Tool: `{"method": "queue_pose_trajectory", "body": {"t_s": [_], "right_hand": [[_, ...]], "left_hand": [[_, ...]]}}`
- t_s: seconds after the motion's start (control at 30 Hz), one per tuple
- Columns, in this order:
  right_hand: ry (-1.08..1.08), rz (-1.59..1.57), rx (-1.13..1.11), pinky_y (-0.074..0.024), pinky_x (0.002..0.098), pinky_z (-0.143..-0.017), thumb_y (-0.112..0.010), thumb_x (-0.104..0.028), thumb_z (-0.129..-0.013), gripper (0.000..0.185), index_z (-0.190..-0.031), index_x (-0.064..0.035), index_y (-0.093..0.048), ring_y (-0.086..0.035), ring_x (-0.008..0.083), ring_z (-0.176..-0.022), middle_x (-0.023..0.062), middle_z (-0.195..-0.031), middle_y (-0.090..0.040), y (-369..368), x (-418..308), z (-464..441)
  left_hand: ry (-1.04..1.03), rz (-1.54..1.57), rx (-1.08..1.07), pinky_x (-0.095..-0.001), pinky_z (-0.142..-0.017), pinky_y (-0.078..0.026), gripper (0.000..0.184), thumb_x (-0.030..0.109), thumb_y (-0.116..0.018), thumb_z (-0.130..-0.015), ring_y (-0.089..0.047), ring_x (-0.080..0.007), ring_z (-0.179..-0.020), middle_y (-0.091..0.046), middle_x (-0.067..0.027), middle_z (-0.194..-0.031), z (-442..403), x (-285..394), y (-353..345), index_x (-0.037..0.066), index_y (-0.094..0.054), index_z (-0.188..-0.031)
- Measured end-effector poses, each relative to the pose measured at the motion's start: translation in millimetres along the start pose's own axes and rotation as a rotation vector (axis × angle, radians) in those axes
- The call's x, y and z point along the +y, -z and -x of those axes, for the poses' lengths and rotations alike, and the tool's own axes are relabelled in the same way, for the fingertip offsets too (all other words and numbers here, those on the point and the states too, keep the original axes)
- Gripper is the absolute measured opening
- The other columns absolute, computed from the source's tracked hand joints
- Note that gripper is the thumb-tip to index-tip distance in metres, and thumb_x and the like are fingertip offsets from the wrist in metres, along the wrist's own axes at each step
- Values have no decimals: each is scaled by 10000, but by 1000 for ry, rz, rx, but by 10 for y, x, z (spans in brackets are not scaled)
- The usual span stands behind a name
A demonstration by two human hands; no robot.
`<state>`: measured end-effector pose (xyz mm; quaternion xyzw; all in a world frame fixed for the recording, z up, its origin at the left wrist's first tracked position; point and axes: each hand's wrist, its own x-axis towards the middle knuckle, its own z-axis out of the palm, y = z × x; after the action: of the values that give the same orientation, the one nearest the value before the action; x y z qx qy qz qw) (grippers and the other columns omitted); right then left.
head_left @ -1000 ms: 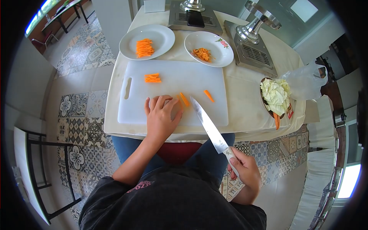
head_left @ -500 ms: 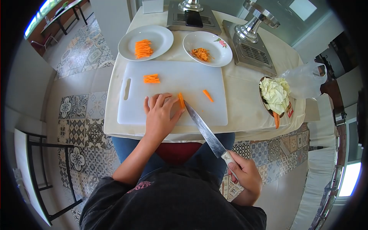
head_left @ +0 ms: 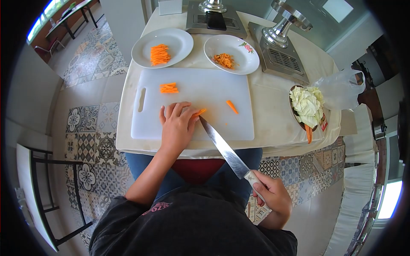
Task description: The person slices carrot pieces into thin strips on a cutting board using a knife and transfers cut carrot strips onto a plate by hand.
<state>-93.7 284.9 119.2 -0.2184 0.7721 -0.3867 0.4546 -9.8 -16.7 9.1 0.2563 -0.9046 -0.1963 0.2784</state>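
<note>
My left hand (head_left: 177, 126) rests on the white cutting board (head_left: 222, 89), its thumb and fingertips closed on a thin carrot piece (head_left: 200, 112) that pokes out to the right. A kitchen knife (head_left: 224, 146) with a pale handle is gripped in my right hand (head_left: 273, 193). Its blade slants up to the left, and the tip lies close to the carrot piece, near my left thumb. Behind my left hand sits a small stack of carrot sticks (head_left: 169, 88). A single carrot strip (head_left: 232, 106) lies apart on the board's right side.
Beyond the board stand an oval plate (head_left: 181, 44) of carrot sticks and a flowered plate (head_left: 239, 42) with carrot shreds. Metal stands (head_left: 284, 57) and a phone (head_left: 215, 20) are at the back. To the right are cut cabbage (head_left: 306, 106) and a plastic bag (head_left: 341, 91).
The carrot piece has turned from nearly upright in view to slanting sideways, drawn in under my left fingers. The knife tip has shifted slightly left and down.
</note>
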Motion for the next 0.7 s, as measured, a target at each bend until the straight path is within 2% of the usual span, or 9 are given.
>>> {"method": "queue_pose_trajectory", "body": {"t_s": [0.23,0.43,0.7], "right_hand": [[-27,-45,-47,-471,228,-532,-515,-134,-1017,442,-1434,12,-515,-574,72,-554,39,-732,-634,64,72,15],[-100,-290,-105,-465,232,-510,-514,-188,-1031,483,-1472,4,-467,-564,91,-536,66,-768,-633,58,278,-117],[-99,-367,-125,-467,239,-509,-524,-183,-1044,448,-1469,-44,-493,-553,85,-542,36,-755,-612,-26,405,-253]], "left_hand": [[12,5,33,-586,-1138,-272,204,179,-747,-857,-518,-289,-1227,-624,-35,-1219,-20,0,39,157,-758,-1060],[-3,35,93,-575,-1130,-271,145,184,-755,-855,-565,-234,-1112,-658,14,-1050,8,-29,0,146,-766,-995],[12,83,100,-561,-1124,-283,114,161,-740,-868,-574,-222,-1064,-659,30,-998,-1,-31,-12,150,-772,-976]]}}
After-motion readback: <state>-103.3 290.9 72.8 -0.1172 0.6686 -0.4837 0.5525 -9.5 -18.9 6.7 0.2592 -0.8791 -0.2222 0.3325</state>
